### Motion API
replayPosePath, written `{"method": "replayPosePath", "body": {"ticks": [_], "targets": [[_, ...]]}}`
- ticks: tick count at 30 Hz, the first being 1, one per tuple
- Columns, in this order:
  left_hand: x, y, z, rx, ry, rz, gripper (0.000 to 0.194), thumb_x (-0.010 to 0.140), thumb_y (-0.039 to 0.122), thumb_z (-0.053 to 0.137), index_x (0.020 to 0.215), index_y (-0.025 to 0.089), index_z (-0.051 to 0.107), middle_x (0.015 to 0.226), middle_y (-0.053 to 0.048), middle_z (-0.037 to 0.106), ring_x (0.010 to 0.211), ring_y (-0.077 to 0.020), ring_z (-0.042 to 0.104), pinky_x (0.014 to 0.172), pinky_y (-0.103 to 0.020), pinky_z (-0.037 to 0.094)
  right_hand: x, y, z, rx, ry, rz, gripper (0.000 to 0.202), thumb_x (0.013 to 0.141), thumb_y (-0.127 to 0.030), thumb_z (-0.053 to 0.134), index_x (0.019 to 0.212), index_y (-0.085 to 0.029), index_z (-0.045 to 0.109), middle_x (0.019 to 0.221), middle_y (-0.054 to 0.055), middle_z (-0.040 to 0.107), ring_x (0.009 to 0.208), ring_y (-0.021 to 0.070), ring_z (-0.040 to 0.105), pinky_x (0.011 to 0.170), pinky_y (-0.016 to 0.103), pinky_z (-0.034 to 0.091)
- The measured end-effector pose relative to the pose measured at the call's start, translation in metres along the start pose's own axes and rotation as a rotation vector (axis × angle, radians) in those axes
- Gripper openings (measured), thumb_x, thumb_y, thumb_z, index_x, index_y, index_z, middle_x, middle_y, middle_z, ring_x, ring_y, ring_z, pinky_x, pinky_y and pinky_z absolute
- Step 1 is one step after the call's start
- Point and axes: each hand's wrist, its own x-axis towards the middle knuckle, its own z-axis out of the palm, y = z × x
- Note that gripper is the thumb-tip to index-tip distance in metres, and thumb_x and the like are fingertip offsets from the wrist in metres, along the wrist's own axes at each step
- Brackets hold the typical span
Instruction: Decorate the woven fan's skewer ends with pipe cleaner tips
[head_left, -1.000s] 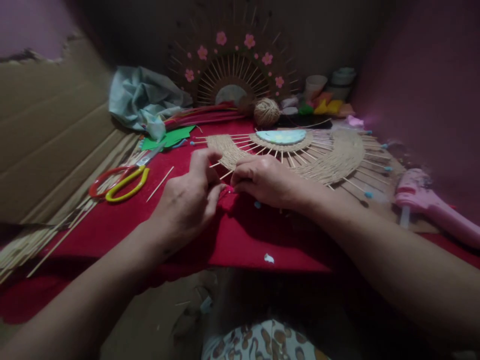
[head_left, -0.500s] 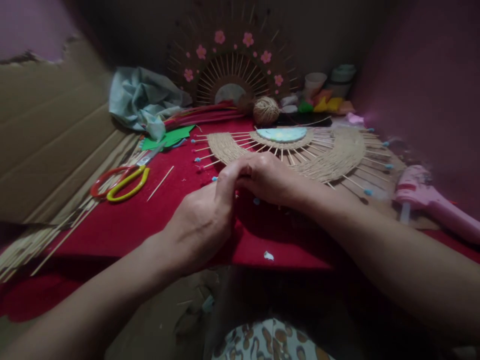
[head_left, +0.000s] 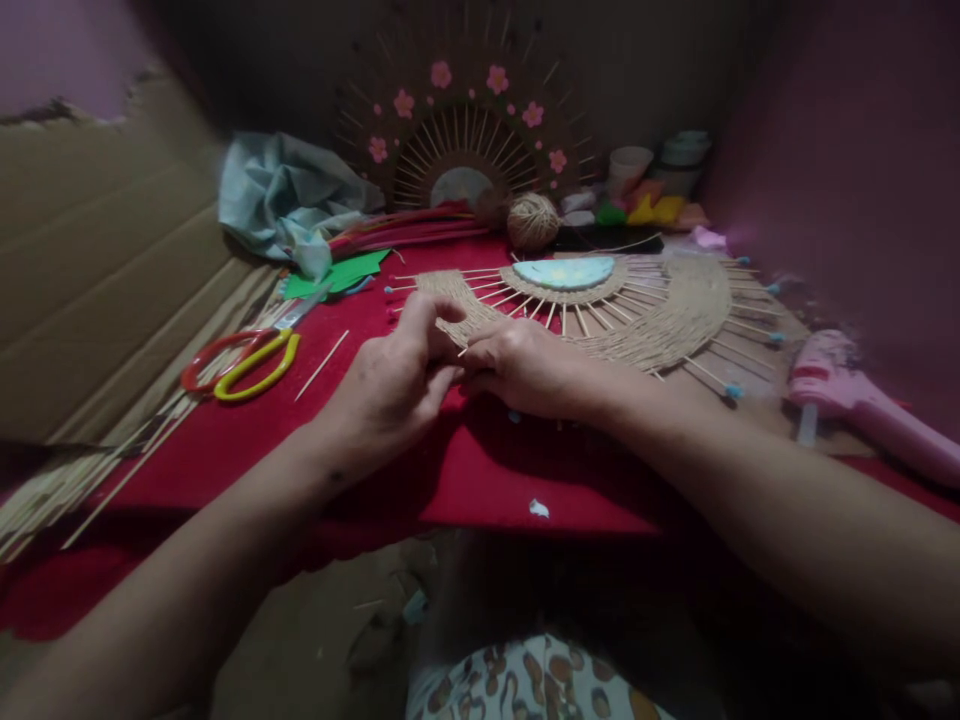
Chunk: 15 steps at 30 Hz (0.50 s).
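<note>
A half-round fan of thin sticks woven with twine point(head_left: 645, 325) lies on the red cloth, with a pale blue half-disc point(head_left: 564, 271) at its hub. Small blue and pink blobs tip many of its sticks. Over the fan's near left edge, my left hand point(head_left: 397, 375) is closed, its fingers curled and its thumb pointing at the other hand. My right hand point(head_left: 529, 365) meets it there, fingers bent and pinched around the stick ends. The fingertips hide whatever lies between them. A short light stick tip shows by the right fingers.
Scissors point(head_left: 255, 368), a loose short stick point(head_left: 321, 365) and long thin sticks point(head_left: 112, 475) lie to the left. At right rests a pink glue gun point(head_left: 862, 400). Behind are a twine ball point(head_left: 532, 221), coloured clay lumps point(head_left: 656, 208), a crumpled cloth point(head_left: 285, 190) and a flowered fan point(head_left: 469, 110).
My left hand has shifted up and left and turned, its thumb now lower. The right hand has come down slightly, and the two hands have drawn a little apart.
</note>
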Motion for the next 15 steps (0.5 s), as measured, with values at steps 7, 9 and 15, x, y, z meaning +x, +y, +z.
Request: {"method": "replayPosePath", "body": {"ticks": [7,9,15], "targets": [[0.001,-0.006,-0.006,-0.058,-0.106,-0.049,0.031,0.079,0.014,0.052,0.109,0.017,0.044,0.078,-0.001,0.068,0.071,-0.0132,0.063,0.067,-0.027,0.047,0.0,0.003,-0.005,0.05,-0.033,-0.046,0.01,0.08,-0.013,0.061,0.076,-0.013,0.07,0.081,0.003,0.065,0.074,0.0105,0.055,0.07,0.025,0.039],[0.001,-0.009,-0.007,-0.06,-0.134,-0.037,0.029,0.081,0.016,0.051,0.109,0.017,0.045,0.079,-0.001,0.067,0.072,-0.0132,0.063,0.066,-0.026,0.047,0.0,0.004,-0.009,0.073,-0.089,-0.04,0.01,0.079,-0.01,0.061,0.079,-0.014,0.07,0.084,0.003,0.065,0.074,0.0098,0.055,0.071,0.024,0.04],[-0.001,-0.012,-0.005,-0.039,-0.172,0.033,0.023,0.083,0.021,0.052,0.106,0.017,0.052,0.08,-0.001,0.065,0.069,-0.0121,0.061,0.061,-0.023,0.045,-0.003,-0.001,-0.018,0.092,-0.193,-0.053,0.012,0.082,-0.016,0.06,0.086,-0.013,0.07,0.087,0.005,0.064,0.072,0.0105,0.054,0.065,0.024,0.038]]}}
